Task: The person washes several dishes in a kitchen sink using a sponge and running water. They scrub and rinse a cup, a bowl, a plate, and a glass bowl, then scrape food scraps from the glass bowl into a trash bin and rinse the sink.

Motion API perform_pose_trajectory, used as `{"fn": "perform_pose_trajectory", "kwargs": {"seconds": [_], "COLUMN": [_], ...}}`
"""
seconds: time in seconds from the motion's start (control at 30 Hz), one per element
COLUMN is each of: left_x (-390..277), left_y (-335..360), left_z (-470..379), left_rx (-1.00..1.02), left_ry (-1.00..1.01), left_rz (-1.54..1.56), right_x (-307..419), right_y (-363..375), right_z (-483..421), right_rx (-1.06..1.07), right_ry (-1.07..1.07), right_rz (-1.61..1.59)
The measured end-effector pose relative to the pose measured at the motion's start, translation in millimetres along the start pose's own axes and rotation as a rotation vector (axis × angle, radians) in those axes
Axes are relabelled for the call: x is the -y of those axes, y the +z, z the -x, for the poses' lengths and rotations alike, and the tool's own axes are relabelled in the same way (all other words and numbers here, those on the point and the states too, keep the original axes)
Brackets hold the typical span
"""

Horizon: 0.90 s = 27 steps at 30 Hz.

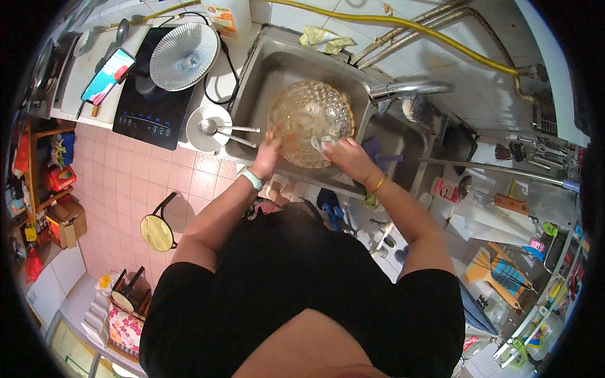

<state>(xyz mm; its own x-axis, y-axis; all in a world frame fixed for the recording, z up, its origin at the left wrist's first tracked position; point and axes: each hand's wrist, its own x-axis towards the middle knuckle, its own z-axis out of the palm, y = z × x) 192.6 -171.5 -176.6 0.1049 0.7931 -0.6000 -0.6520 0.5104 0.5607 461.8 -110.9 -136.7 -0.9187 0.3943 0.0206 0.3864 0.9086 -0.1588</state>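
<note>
A large clear glass dish (pixel 309 111) with a bumpy pattern and a yellowish scalloped rim is tilted over the stainless-steel sink (pixel 257 90). My left hand (pixel 270 153) grips its near-left edge; some of the fingers are seen blurred through or against the glass. In my right hand (pixel 347 156) is a small whitish cloth or scrubbing pad (pixel 323 142), pressed against the dish's near-right part. The fingers hide much of the pad. Left of the sink, a white bowl (pixel 196 134) has two metal spoons (pixel 236 128) resting in it, handles towards the sink.
A ribbed bowl (pixel 186 56) stands on the black induction cooktop (pixel 142 115), beside a lit phone (pixel 108 76). The faucet (pixel 411 89) reaches over the second basin (pixel 401 137), where a purple item (pixel 380 153) lies. A yellow cloth (pixel 326 40) sits behind the sink.
</note>
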Motion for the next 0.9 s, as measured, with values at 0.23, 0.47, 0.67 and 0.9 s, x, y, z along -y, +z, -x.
{"fn": "perform_pose_trajectory", "kwargs": {"seconds": [0.23,0.47,0.67,0.9], "left_x": [33,21,-5,23], "left_y": [-1,-13,-1,-5], "left_z": [-5,3,6,-6], "left_rx": [-0.058,0.063,0.068,-0.044], "left_ry": [-0.051,-0.064,-0.161,-0.178], "left_rz": [0.005,-0.114,-0.172,-0.155], "right_x": [65,-46,-44,-40], "right_y": [21,2,0,-6], "right_z": [-56,-2,-24,-14], "right_rx": [-0.149,-0.04,-0.004,-0.046], "right_ry": [0.262,0.081,0.273,0.306], "right_rz": [-0.363,0.134,0.272,0.026]}}
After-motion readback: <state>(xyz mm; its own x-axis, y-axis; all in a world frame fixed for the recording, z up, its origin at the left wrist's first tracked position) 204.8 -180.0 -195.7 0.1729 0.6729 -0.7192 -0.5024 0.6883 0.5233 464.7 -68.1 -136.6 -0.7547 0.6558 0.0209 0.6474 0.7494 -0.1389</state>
